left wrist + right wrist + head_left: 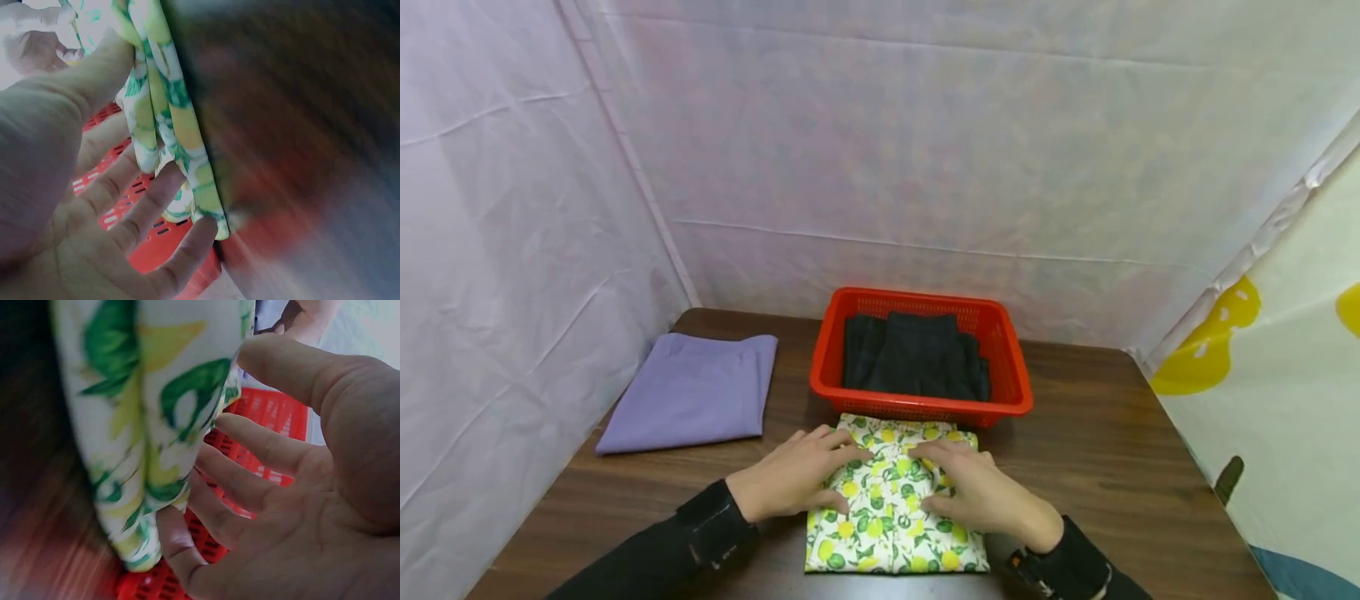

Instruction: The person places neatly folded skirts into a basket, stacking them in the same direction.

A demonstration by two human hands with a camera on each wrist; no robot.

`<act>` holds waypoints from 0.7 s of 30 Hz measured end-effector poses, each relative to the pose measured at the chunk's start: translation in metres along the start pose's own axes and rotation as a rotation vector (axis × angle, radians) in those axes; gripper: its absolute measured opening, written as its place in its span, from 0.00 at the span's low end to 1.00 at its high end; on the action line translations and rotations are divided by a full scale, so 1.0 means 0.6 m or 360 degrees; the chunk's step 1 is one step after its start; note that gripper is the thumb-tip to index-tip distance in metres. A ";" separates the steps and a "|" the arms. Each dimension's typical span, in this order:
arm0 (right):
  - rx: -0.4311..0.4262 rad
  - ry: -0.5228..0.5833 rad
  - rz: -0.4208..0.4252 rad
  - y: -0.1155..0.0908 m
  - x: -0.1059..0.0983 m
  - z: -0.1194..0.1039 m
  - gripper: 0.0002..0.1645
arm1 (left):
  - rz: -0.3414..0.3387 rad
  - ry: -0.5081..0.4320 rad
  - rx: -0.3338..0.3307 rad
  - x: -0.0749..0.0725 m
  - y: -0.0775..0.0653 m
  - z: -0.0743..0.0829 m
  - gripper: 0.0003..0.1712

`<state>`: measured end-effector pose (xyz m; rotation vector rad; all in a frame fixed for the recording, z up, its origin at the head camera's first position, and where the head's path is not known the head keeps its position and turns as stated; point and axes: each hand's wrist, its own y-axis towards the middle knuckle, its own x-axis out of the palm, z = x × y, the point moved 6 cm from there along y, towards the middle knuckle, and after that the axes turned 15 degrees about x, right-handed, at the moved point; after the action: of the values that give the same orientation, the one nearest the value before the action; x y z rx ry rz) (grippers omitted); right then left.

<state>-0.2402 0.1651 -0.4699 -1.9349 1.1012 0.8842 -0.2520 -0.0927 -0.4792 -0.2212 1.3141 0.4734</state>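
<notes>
Right of a folded lavender cloth (688,392) and on the near side of a red basket (917,406), touches a folded lemon-print cloth (891,525) with spread fingers of left hand (797,473) at left and right hand (976,487) at right. Could rumple it by pressing unevenly, or unfold it by lifting one side alone.

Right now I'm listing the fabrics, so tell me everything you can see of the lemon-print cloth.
The lemon-print cloth is white with a yellow and green fruit-and-leaf pattern and looks like thin fabric. Folded in layers, it lies flat on the brown table, just in front of the red basket; whether they touch is unclear. The left hand and right hand touch its two sides.
</notes>
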 end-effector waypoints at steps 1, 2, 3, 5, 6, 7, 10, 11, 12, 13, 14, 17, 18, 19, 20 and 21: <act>0.0011 0.0014 0.0023 -0.003 -0.002 0.006 0.40 | 0.0019 -0.0010 -0.0018 0.000 0.001 0.001 0.44; 0.0023 0.0030 0.0050 -0.006 -0.004 0.013 0.40 | 0.0039 -0.0025 -0.0039 -0.001 0.001 0.001 0.44; 0.0027 0.0053 0.0080 -0.010 -0.006 0.020 0.39 | 0.0060 -0.0045 -0.0068 -0.001 0.000 0.001 0.44; 0.0039 0.0118 0.0142 -0.020 -0.012 0.035 0.39 | 0.0106 -0.0114 -0.0136 -0.002 -0.006 0.001 0.44; 0.0056 0.0148 0.0180 -0.026 -0.016 0.043 0.39 | 0.0133 -0.0159 -0.0175 -0.002 -0.010 0.000 0.45; 0.0078 0.0180 0.0219 -0.032 -0.020 0.051 0.40 | 0.0163 -0.0205 -0.0217 -0.005 -0.016 0.000 0.45; 0.0206 0.0337 0.0290 -0.049 -0.033 0.079 0.42 | 0.0266 -0.0374 -0.0392 -0.011 -0.033 -0.004 0.47; 0.0269 0.0403 0.0297 -0.054 -0.036 0.089 0.43 | 0.0301 -0.0429 -0.0456 -0.014 -0.039 -0.005 0.47; 0.0334 0.0510 0.0276 -0.058 -0.038 0.099 0.43 | 0.0331 -0.0482 -0.0528 -0.017 -0.045 -0.007 0.48; 0.0393 0.0631 0.0238 -0.061 -0.039 0.108 0.44 | 0.0360 -0.0538 -0.0600 -0.020 -0.051 -0.009 0.48; 0.0459 0.0756 0.0196 -0.063 -0.039 0.117 0.44 | 0.0381 -0.0597 -0.0674 -0.021 -0.057 -0.011 0.48; 0.0617 0.1137 0.0026 -0.069 -0.033 0.136 0.46 | 0.0420 -0.0823 -0.0891 -0.020 -0.074 -0.016 0.47; 0.0658 0.1252 -0.0039 -0.069 -0.030 0.141 0.47 | 0.0429 -0.0910 -0.0951 -0.018 -0.079 -0.017 0.47; 0.0684 0.1331 -0.0091 -0.070 -0.027 0.144 0.47 | 0.0431 -0.0992 -0.0998 -0.015 -0.082 -0.017 0.47; 0.0702 0.1395 -0.0140 -0.070 -0.025 0.146 0.47 | 0.0431 -0.1081 -0.1037 -0.012 -0.085 -0.017 0.47; 0.0716 0.1451 -0.0191 -0.069 -0.022 0.147 0.47 | 0.0429 -0.1168 -0.1065 -0.008 -0.086 -0.017 0.47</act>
<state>-0.2265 0.2599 -0.4923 -1.9835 1.4850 -0.3734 -0.2381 -0.1438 -0.4824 -0.3795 0.4315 1.1017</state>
